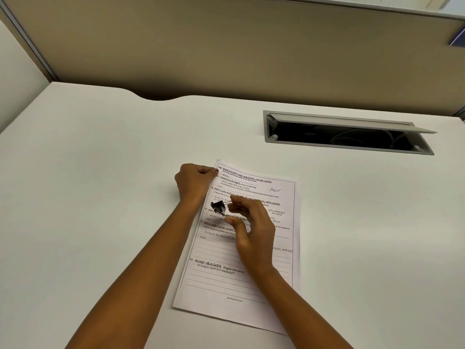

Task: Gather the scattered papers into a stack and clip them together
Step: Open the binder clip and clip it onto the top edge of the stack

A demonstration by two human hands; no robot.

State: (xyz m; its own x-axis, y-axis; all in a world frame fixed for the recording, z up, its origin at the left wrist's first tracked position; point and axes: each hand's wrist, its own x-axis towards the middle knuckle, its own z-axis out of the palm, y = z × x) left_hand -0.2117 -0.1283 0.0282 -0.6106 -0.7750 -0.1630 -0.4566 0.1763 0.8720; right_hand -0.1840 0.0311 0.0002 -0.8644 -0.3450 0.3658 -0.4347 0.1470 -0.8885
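Observation:
A stack of printed papers [274, 278] lies on the white desk [100, 172], slightly tilted, its sheets nearly aligned. My left hand [195, 181] pinches the stack's top left corner. My right hand [251, 227] hovers over the upper left part of the page and squeezes the wire handles of a black binder clip [218, 206] between thumb and fingers. The clip's black body points left, toward the stack's left edge, just below my left hand. Whether the clip's jaws touch the paper I cannot tell.
An open cable hatch [347, 133] with a raised grey lid is set into the desk at the back right. A beige partition wall [226, 46] stands behind the desk. The desk's back edge has a curved notch [158, 96].

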